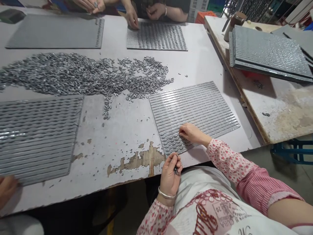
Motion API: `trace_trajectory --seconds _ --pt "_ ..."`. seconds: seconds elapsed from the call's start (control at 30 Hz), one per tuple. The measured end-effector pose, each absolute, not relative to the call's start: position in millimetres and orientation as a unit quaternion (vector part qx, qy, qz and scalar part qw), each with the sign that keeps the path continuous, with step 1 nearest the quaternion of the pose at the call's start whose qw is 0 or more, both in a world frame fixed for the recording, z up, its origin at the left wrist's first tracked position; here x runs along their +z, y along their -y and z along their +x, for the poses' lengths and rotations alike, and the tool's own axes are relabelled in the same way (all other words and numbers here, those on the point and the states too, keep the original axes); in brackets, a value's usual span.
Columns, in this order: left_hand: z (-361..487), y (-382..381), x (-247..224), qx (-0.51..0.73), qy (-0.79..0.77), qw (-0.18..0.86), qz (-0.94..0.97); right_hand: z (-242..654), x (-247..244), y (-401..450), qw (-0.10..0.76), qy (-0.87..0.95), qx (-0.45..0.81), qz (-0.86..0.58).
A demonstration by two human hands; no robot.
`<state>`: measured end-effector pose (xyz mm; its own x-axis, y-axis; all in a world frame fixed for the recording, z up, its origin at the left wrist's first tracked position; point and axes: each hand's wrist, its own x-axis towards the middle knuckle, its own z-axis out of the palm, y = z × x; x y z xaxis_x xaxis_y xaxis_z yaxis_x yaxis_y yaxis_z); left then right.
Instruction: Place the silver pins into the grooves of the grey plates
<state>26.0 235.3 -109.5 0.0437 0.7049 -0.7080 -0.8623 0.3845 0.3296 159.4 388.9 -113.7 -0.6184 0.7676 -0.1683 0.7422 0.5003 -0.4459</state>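
Note:
My right hand [192,133] is pinched down on the near part of a grey ridged sheet [193,107]; whatever is between its fingertips is hidden. Wavy rows mark the sheet's near left corner, while straight ridges cover the rest. Just off that corner, at the table's front edge, my left hand [171,168] is curled closed, palm up. Small dark metal pieces [175,169] show between its fingers. A spread heap of similar small curved metal pieces [73,73] lies beyond the sheet to the left.
Another grey sheet [39,137] lies at left near a person's hand [8,189]. Across the table, people's hands [132,18] are by two more sheets [156,36]. On the right side table [288,114] are stacked sheets [269,49] and a brown-lidded cup [236,23]. A blue stool [293,151] stands below.

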Motion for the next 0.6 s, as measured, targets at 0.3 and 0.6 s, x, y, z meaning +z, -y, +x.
trace_trajectory --seconds 0.3,0.6 --pt "26.4 -235.4 -108.7 0.55 -0.427 0.711 -0.092 154.1 -108.1 -405.3 -0.059 0.877 0.25 -0.405" --pt "26.5 -244.4 -108.7 0.569 -0.42 0.696 -0.125 161.8 -102.4 -373.1 0.134 0.786 0.484 -0.36"
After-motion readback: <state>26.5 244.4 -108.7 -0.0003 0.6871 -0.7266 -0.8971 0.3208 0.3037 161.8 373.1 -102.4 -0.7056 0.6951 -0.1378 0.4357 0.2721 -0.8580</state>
